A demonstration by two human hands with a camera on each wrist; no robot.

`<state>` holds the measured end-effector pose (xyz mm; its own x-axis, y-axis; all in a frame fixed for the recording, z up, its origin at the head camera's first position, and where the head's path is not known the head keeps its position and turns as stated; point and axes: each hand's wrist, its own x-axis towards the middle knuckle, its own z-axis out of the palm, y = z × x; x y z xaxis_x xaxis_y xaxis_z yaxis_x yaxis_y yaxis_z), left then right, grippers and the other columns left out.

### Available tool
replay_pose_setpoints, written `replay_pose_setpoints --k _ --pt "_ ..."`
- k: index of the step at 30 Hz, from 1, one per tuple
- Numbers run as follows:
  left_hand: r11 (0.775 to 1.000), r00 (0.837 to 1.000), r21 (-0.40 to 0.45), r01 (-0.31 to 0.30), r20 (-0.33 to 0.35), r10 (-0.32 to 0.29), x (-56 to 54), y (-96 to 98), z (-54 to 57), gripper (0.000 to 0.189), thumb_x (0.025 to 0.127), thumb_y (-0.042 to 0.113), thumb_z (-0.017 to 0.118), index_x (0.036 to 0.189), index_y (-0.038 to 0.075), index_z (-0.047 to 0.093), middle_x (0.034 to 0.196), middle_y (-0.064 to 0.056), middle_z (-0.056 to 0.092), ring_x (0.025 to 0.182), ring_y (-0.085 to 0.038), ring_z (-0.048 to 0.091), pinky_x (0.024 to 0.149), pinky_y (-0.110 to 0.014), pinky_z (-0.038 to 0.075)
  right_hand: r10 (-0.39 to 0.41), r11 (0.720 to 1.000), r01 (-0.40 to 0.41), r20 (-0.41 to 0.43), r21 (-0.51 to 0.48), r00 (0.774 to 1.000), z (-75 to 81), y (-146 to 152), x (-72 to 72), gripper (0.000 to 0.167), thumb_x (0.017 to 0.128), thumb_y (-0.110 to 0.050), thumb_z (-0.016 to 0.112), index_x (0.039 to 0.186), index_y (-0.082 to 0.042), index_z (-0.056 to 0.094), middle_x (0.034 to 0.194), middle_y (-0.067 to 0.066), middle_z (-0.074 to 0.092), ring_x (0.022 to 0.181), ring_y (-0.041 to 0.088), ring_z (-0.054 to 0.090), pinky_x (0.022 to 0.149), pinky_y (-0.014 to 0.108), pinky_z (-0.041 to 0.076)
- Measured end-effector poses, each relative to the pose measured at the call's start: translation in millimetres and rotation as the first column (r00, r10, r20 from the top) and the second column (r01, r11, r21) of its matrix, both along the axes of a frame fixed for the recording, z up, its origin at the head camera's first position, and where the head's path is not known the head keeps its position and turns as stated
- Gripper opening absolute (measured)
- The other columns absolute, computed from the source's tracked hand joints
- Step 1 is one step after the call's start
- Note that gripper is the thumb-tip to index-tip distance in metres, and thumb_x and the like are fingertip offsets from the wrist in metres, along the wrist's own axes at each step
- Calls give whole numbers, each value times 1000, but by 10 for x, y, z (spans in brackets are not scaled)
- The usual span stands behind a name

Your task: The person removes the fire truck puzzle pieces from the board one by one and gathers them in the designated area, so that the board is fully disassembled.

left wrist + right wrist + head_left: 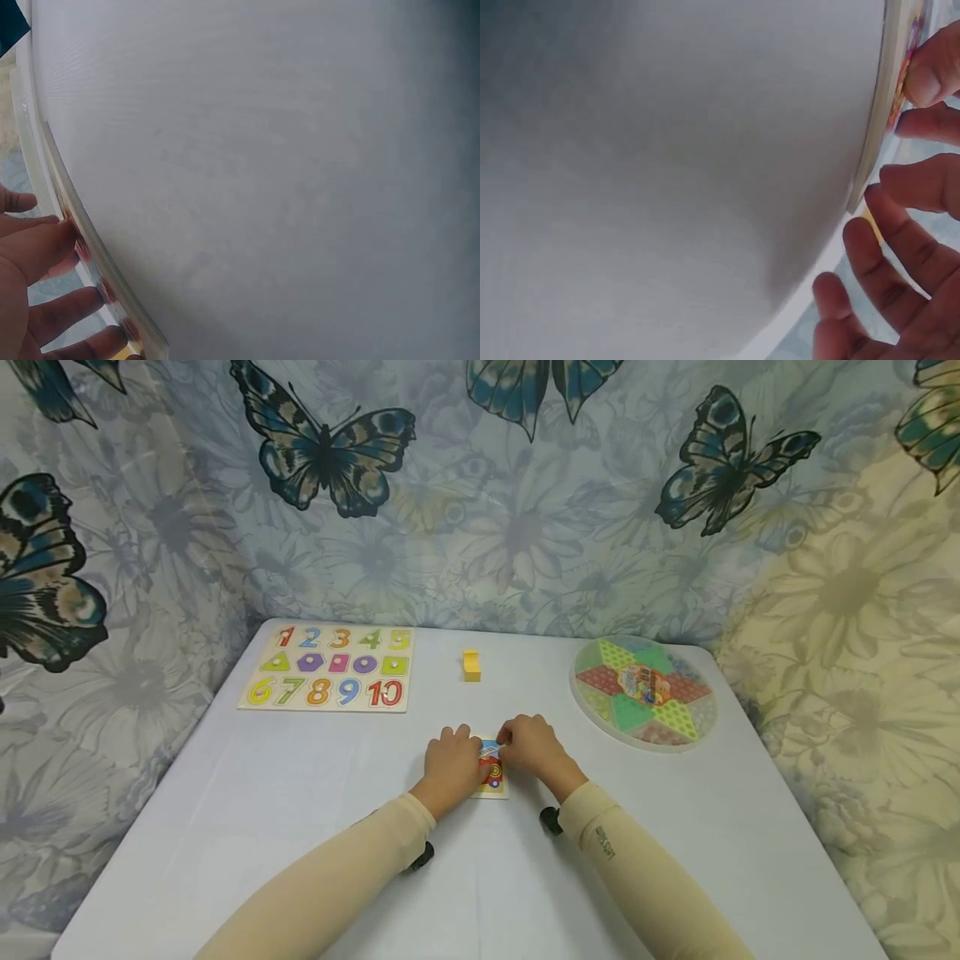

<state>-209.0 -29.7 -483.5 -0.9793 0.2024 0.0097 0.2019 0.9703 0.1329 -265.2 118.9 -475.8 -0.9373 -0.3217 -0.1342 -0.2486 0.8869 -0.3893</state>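
Near the middle of the table (247, 793), just in front of the person, a small colourful board (491, 770) lies flat between both hands. The left hand (452, 770) rests on its left side and the right hand (531, 749) covers its upper right corner, so only a strip with red and yellow rings and a blue patch shows. From the right wrist view, fingers (928, 73) touch the printed face at the edge of the board, with the others loosely spread beside it; from the left wrist view, fingers (45, 251) lie against the board's edge, straight rather than curled. I judge the step in hand to be steadying or squaring the board on the table, with no piece lifted. A next move would call for freeing one hand while the other pins the board. Its long axis seems to run away from the person, the far end towards the yellow block (471, 665), though the hands hide too much to be sure. A number puzzle (327, 667) and a round game tray (642, 692) lie well apart from it.
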Motion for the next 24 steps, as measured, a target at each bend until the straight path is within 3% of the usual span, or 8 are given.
replay_pose_setpoints --k 4,16,24 --pt "1000 1000 -5 -2 9 2 -4 1 10 39 87 45 71 108 12 70 96 -5 55 88 -25 50 71 -42 46 0 1000 0 10 12 1000 11 3 -17 9 76 -14 72 85 -13 72 79 -2 60 83 23 49 78 41 40" --pt "1000 1000 -14 5 19 -5 -24 -10 -52 43 86 46 71 112 11 70 99 -4 55 88 -24 49 71 -41 46 5 998 0 73 -63 997 15 23 -50 12 76 -11 73 87 -9 69 79 0 61 74 19 55 69 34 47" --pt "999 1000 -28 18 -2 -18 -24 -18 -55 44 88 49 69 112 13 70 102 -4 56 89 -24 50 71 -40 47 6 999 -2 75 -52 997 -12 40 -56 23 78 -18 81 97 -9 72 88 0 65 84 19 56 82 37 47"
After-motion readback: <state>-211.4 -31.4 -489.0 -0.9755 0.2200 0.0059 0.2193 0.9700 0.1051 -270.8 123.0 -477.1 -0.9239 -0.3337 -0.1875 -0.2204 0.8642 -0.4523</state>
